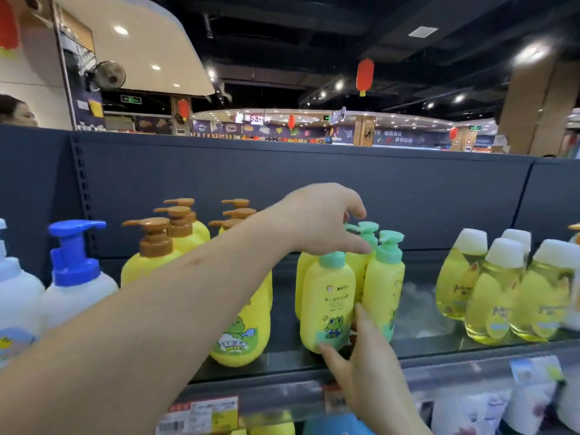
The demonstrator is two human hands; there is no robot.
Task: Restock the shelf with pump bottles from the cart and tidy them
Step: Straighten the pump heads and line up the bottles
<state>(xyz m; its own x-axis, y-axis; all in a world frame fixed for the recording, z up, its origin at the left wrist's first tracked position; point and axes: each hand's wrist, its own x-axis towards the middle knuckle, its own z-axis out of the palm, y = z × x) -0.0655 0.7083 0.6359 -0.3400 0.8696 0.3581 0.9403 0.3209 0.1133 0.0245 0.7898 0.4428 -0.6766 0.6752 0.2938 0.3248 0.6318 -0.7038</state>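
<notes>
Several small yellow pump bottles with green caps stand grouped on the shelf (439, 346). The front green-capped bottle (328, 306) has a frog on its label. My left hand (320, 219) reaches across from the left and closes over this bottle's pump head, hiding it. My right hand (361, 353) comes up from below, thumb on the bottle's lower front and fingers along its right side. Another green-capped bottle (384, 277) stands just to the right, touching it. Two more stand behind. The cart is out of view.
Bigger yellow bottles with brown pumps (157, 246) stand to the left, partly behind my forearm. White bottles with blue pumps (73, 271) are at far left, and clear yellow oil bottles (496, 287) at right. Price tags (204, 412) line the shelf edge, with more products below.
</notes>
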